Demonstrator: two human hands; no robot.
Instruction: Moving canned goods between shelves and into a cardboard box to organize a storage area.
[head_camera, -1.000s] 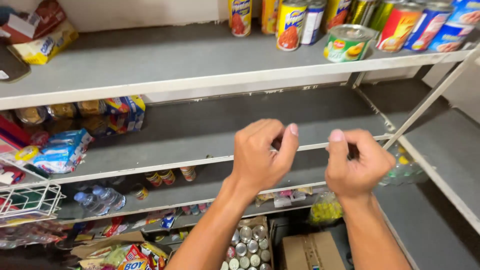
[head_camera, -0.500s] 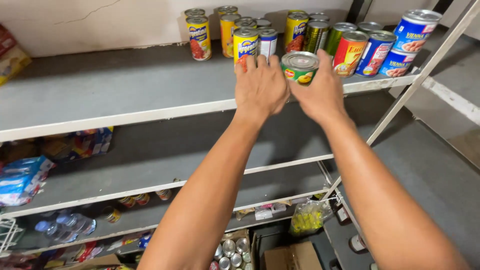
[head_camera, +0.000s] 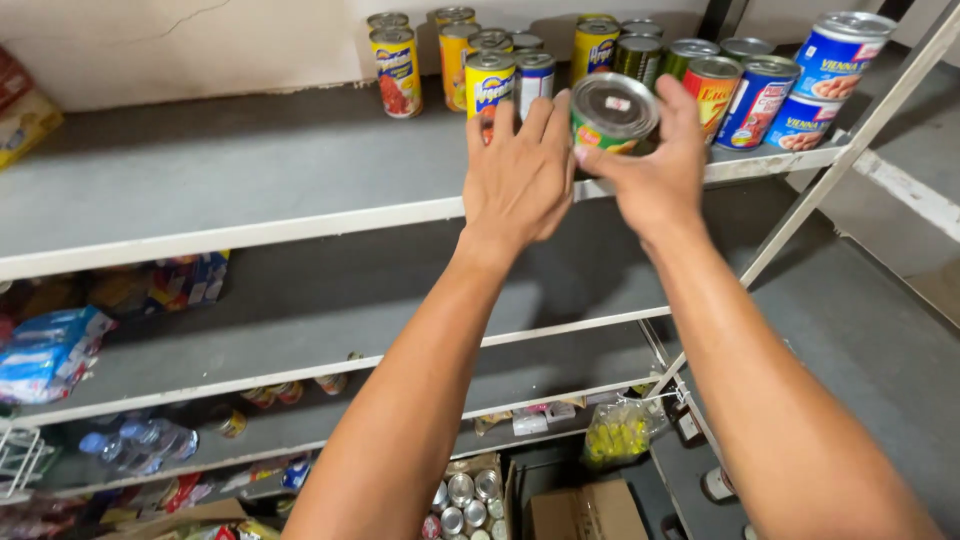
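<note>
Head view: both arms reach up to the top shelf (head_camera: 200, 215); a short green can (head_camera: 612, 112) sits between the two hands, lifted a little above the shelf's front edge, tilted so its lid faces the camera; its axis runs roughly from the person toward the back wall, tipped upward.

Right hand (head_camera: 655, 170) curls round the can's right side and underside, thumb on the near rim; it looks to be carrying it. Left hand (head_camera: 520, 175) is flat and mostly open, fingers spread, fingertips (head_camera: 562, 105) touching the can's left edge; steadying more than gripping, as far as I can judge. Right hand is the nearer and fuller hold.

Just behind and to both sides stands a row of taller cans (head_camera: 490, 70); yellow ones left, red and blue ones (head_camera: 760, 95) right; the green can sits in front of a gap in that row, close to the red one.

Lower shelves (head_camera: 300, 330) hold packets; a box of cans (head_camera: 465, 495) sits at floor level.
</note>
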